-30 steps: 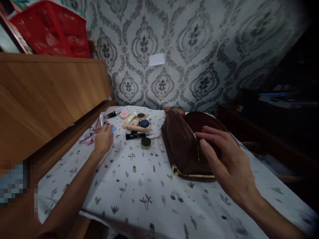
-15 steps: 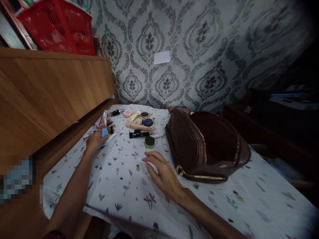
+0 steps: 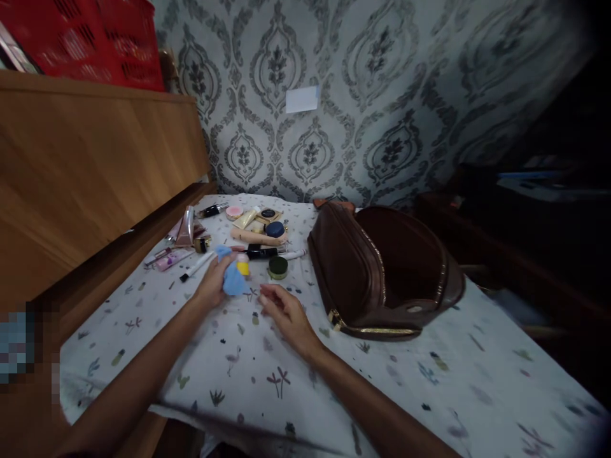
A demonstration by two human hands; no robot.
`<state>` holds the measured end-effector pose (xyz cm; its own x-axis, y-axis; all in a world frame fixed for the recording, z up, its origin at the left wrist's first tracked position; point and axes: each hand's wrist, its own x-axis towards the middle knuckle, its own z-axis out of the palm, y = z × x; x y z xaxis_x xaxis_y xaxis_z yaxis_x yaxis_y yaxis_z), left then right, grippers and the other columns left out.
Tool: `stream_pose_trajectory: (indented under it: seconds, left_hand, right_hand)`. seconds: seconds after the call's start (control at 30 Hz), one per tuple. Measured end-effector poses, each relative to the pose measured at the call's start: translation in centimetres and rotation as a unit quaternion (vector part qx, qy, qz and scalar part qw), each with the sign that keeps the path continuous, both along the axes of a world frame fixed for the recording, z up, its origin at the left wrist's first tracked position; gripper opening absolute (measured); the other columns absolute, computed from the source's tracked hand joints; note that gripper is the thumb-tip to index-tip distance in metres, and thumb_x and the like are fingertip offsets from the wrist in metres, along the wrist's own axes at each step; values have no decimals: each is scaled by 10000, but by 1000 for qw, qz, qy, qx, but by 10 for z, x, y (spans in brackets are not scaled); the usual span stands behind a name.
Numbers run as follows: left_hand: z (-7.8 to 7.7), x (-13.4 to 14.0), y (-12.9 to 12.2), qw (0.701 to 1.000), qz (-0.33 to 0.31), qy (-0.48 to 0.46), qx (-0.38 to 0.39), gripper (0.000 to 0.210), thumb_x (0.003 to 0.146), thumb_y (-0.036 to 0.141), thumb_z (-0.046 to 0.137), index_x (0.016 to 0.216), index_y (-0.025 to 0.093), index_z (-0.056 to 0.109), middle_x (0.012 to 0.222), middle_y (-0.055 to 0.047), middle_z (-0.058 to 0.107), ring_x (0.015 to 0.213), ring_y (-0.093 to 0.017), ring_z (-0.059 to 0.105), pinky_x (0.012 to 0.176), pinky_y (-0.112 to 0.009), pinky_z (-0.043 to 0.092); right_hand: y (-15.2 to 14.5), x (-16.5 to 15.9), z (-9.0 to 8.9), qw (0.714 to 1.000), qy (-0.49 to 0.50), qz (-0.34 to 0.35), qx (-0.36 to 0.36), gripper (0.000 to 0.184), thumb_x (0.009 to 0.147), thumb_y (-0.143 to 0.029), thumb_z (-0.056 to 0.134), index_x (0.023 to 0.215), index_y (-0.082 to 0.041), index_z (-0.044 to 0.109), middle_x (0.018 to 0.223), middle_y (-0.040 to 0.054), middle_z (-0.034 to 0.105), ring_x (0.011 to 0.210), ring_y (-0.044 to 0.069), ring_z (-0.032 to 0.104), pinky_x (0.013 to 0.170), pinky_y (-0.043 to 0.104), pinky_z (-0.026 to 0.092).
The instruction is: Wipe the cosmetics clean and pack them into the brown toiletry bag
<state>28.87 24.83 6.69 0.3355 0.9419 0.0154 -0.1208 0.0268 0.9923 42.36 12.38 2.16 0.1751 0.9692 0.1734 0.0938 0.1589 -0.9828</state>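
Observation:
My left hand (image 3: 213, 283) is closed around a light blue cloth (image 3: 234, 281), whose loose end hangs below the fingers. At its fingertips is a small yellow container with a pale top (image 3: 243, 264), apparently in the same grip. My right hand (image 3: 285, 316) hovers to the right with its fingers apart and slightly curled, holding nothing. Just beyond it lies a round dark green tin (image 3: 277, 268). A black tube (image 3: 261, 252) lies behind the yellow container. Left of my left hand is a white brush with dark bristles (image 3: 196, 267).
An unzipped brown cosmetic bag (image 3: 344, 273) stands on the patterned tablecloth (image 3: 200, 375) at right. Farther back lie a navy round jar (image 3: 275, 229), a beige tube (image 3: 258, 238) and a pink compact (image 3: 234, 212). A wooden cabinet (image 3: 109, 140) borders the left, below a red basket (image 3: 119, 44).
My left hand has moved right from the left-hand cosmetics, bringing the blue cloth and the small yellow container. My right hand has come closer to it. The view has shifted slightly.

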Motion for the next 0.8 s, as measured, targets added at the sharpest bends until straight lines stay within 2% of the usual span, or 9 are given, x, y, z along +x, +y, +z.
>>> stream_pose_trajectory:
  seconds: [0.1, 0.2, 0.33, 0.43, 0.5, 0.63, 0.8]
  left_hand:
    - [-6, 23, -28, 997, -71, 12, 5, 397, 744, 529, 642, 952, 192, 654, 840, -27, 675, 747, -184, 641, 673, -285, 532]
    - [-11, 30, -39, 995, -87, 39, 37, 352, 811, 531, 617, 926, 200, 656, 866, -24, 675, 854, -198, 632, 751, -284, 520]
    - [-18, 29, -36, 991, -34, 104, 74, 380, 817, 568, 624, 798, 188, 624, 666, 7, 577, 704, -177, 570, 664, -289, 481]
    - [-24, 29, -33, 980, -16, 157, 118, 458, 844, 633, 546, 745, 189, 596, 599, 25, 507, 619, -164, 518, 607, -290, 450]
    - [-25, 29, -33, 973, -33, 169, 152, 491, 867, 649, 494, 762, 183, 607, 609, 23, 516, 625, -163, 520, 627, -286, 454]
    - [-23, 26, -36, 963, -57, 171, 201, 523, 895, 641, 452, 828, 165, 658, 652, 5, 576, 666, -171, 547, 669, -277, 462]
    - [-24, 21, -37, 952, -101, 182, 223, 506, 914, 607, 453, 767, 174, 666, 572, 23, 531, 583, -155, 511, 654, -277, 460]
  right_hand:
    - [-1, 2, 2, 999, 31, 12, 4, 389, 876, -538, 573, 1056, -196, 621, 994, 60, 668, 882, 201, 647, 769, 328, 540]
    - [-3, 4, 4, 999, 44, 1, -10, 429, 839, -622, 591, 876, -196, 612, 847, 32, 633, 767, 188, 628, 732, 329, 532]
    - [-4, 6, 5, 993, 113, -7, -24, 506, 773, -700, 619, 814, -196, 602, 814, 23, 604, 737, 180, 602, 704, 315, 524]
    - [-4, 7, 6, 991, 117, -49, -36, 532, 743, -718, 634, 675, -200, 536, 677, -16, 507, 660, 141, 507, 640, 272, 481]
    - [-4, 7, 7, 987, 141, -61, -42, 557, 711, -733, 651, 629, -204, 497, 651, -28, 454, 644, 131, 464, 610, 263, 470]
    - [-1, 7, 6, 971, 225, -51, -57, 582, 607, -726, 738, 588, -212, 467, 630, -37, 428, 636, 133, 466, 579, 288, 509]
    - [0, 12, 8, 966, 228, -93, -80, 524, 577, -588, 832, 658, -212, 476, 587, -56, 511, 578, 113, 504, 514, 233, 439]
